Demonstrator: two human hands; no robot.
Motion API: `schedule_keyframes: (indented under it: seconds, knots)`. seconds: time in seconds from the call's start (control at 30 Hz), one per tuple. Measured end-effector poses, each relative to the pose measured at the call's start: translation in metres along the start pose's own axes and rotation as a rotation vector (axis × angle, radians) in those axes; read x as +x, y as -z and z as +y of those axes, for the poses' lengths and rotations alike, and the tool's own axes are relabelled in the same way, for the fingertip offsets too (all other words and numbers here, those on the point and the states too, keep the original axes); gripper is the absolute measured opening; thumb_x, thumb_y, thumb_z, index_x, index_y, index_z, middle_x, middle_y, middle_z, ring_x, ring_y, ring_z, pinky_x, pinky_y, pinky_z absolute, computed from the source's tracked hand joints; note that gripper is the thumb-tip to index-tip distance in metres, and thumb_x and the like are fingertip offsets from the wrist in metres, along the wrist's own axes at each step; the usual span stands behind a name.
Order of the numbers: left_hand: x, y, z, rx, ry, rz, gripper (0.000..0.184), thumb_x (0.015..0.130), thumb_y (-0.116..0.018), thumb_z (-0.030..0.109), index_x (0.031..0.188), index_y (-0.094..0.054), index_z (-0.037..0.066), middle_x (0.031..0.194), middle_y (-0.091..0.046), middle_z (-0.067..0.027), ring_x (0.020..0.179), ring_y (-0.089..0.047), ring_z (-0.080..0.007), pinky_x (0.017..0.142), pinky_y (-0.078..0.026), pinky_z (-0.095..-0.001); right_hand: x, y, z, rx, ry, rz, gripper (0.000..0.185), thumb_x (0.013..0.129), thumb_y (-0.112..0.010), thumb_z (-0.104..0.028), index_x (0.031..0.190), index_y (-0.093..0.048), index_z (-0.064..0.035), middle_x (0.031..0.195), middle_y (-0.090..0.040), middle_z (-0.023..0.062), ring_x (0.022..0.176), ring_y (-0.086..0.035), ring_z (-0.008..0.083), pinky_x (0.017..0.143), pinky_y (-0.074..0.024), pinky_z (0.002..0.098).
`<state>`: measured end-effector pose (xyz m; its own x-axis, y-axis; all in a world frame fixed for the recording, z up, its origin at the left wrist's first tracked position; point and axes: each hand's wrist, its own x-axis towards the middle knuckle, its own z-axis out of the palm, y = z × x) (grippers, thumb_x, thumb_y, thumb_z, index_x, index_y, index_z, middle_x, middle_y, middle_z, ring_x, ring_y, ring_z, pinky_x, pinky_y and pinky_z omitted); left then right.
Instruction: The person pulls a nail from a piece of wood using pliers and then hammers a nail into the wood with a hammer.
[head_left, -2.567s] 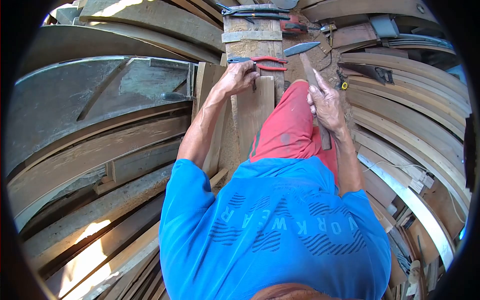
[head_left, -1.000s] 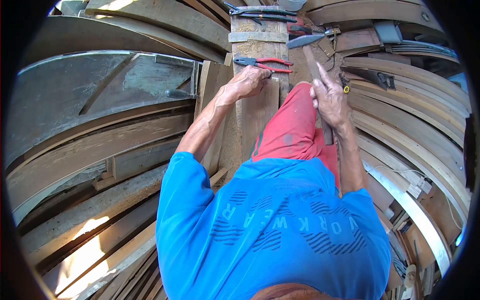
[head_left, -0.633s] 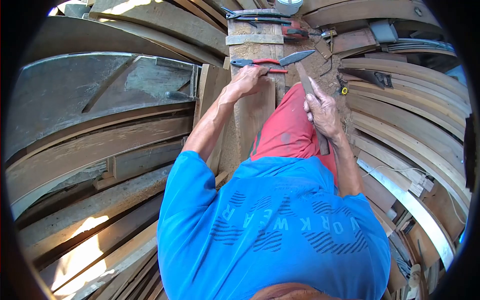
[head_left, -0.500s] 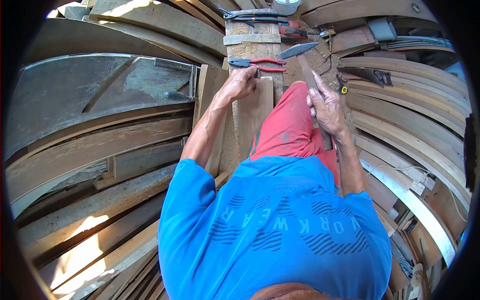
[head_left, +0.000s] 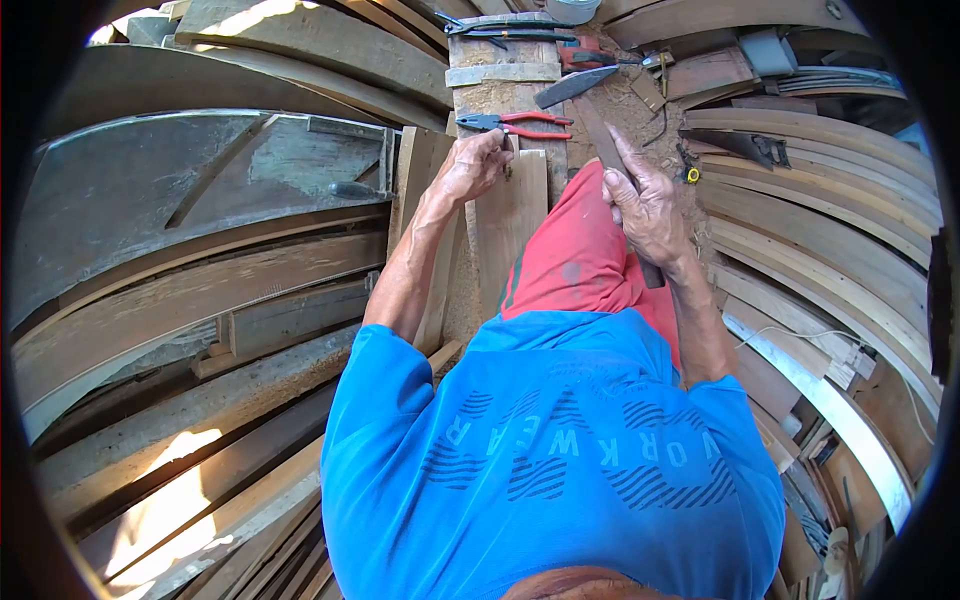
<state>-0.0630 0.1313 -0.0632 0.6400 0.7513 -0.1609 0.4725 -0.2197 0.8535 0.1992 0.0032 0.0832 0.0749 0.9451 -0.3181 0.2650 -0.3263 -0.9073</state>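
A hammer with a dark metal head (head_left: 573,88) and a long wooden handle (head_left: 606,135) is gripped by my right hand (head_left: 648,208), above my right thigh. Its head hangs over the sawdust-covered bench, up and to the right of my left hand. My left hand (head_left: 472,168) is closed at the end of a pale wooden board (head_left: 512,215). A small dark piece shows at its fingertips, too hidden to name. Just beyond these fingers lie pliers with red handles (head_left: 535,125), jaws pointing left.
Black-handled pincers (head_left: 505,38) and a red power tool (head_left: 583,55) lie at the bench's far end, near a white bucket (head_left: 572,10). Stacked planks (head_left: 820,205) line the right, with a handsaw (head_left: 740,147) on them. Boards crowd the left (head_left: 200,265).
The hammer head has swung left and slightly up, towards the pliers' side. My left hand has shifted a little left. The pliers have stayed in place.
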Motion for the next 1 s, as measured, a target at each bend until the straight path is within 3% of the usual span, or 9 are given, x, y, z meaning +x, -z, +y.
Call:
schedule_keyframes:
  seconds: [0.13,0.27,0.33,0.43,0.53,0.73,0.83,0.97,1.0]
  knots:
    - [-0.002,0.001,0.007,-0.041,-0.013,-0.006,0.010,0.101,-0.067,0.005,0.094,-0.061,0.001,0.073,-0.066,-0.0120,0.068,-0.067,-0.0229,0.066,-0.054,-0.0383,0.008,-0.002,-0.003,-0.049,-0.006,-0.021,0.057,0.110,-0.058,-0.029,0.162,-0.046,-0.0079,0.087,-0.070,0.0105,0.079,-0.069,0.0156,0.076,-0.0557,0.0340]
    - [0.000,-0.003,0.003,0.061,-0.147,0.001,0.007,0.097,-0.069,0.003,0.095,-0.063,0.000,0.077,-0.066,-0.0159,0.071,-0.067,-0.0325,0.067,-0.053,-0.0417,0.021,-0.010,0.006,-0.234,0.229,-0.013,0.055,0.108,-0.058,-0.023,0.160,-0.048,-0.0072,0.104,-0.075,0.0225,0.091,-0.076,0.0314,0.085,-0.0574,0.0403]
    - [-0.001,-0.001,0.008,0.047,-0.145,-0.009,0.006,0.096,-0.069,0.003,0.094,-0.064,0.000,0.078,-0.065,-0.0171,0.073,-0.066,-0.0361,0.068,-0.053,-0.0431,0.034,-0.015,0.021,-0.415,0.407,-0.068,0.054,0.109,-0.058,-0.023,0.160,-0.048,-0.0083,0.116,-0.077,0.0202,0.097,-0.077,0.0312,0.087,-0.0589,0.0401]
    - [0.000,-0.005,0.000,0.017,-0.165,0.038,0.007,0.096,-0.070,0.003,0.092,-0.065,0.000,0.078,-0.064,-0.0175,0.073,-0.066,-0.0361,0.068,-0.053,-0.0429,0.036,-0.007,0.007,-0.663,0.055,-0.368,0.052,0.108,-0.057,-0.019,0.157,-0.050,-0.0044,0.141,-0.065,0.0278,0.127,-0.067,0.0419,0.106,-0.0532,0.0446]
    - [-0.002,-0.006,0.000,0.067,-0.126,0.033,0.007,0.095,-0.070,0.002,0.091,-0.065,0.000,0.078,-0.065,-0.0179,0.074,-0.068,-0.0358,0.068,-0.053,-0.0430,0.025,-0.016,0.002,-0.292,0.231,-0.115,0.052,0.108,-0.056,-0.019,0.157,-0.049,-0.0025,0.146,-0.062,0.0276,0.131,-0.066,0.0404,0.109,-0.0516,0.0436]
    - [0.002,-0.009,-0.016,0.060,-0.166,0.024,0.008,0.096,-0.070,0.003,0.090,-0.067,0.000,0.078,-0.067,-0.0173,0.074,-0.069,-0.0340,0.068,-0.053,-0.0428,0.052,-0.005,0.018,-0.487,0.298,-0.138,0.053,0.109,-0.054,-0.021,0.158,-0.047,-0.0011,0.139,-0.067,0.0276,0.121,-0.072,0.0380,0.101,-0.0557,0.0426]
    - [-0.002,-0.007,-0.004,0.017,-0.096,0.035,0.007,0.096,-0.071,0.004,0.091,-0.068,0.000,0.077,-0.067,-0.0172,0.072,-0.070,-0.0325,0.067,-0.053,-0.0425,0.046,-0.009,-0.012,-0.210,0.097,0.068,0.051,0.107,-0.057,-0.021,0.154,-0.053,-0.0024,0.133,-0.067,0.0307,0.119,-0.070,0.0441,0.102,-0.0551,0.0478]
    - [0.001,-0.008,-0.012,0.048,-0.114,0.033,0.005,0.096,-0.071,0.004,0.093,-0.069,0.001,0.076,-0.068,-0.0161,0.071,-0.070,-0.0296,0.067,-0.053,-0.0412,0.064,-0.001,0.034,-0.598,0.332,-0.173,0.049,0.107,-0.058,-0.020,0.153,-0.055,-0.0025,0.127,-0.071,0.0291,0.116,-0.073,0.0406,0.101,-0.0541,0.0417]
    - [0.000,-0.008,-0.010,0.052,-0.110,0.033,0.005,0.096,-0.071,0.004,0.094,-0.069,0.001,0.076,-0.068,-0.0159,0.071,-0.070,-0.0294,0.067,-0.054,-0.0410,0.064,0.002,0.025,-0.561,0.329,-0.164,0.050,0.106,-0.059,-0.021,0.152,-0.054,-0.0021,0.130,-0.070,0.0298,0.118,-0.072,0.0414,0.102,-0.0538,0.0424]
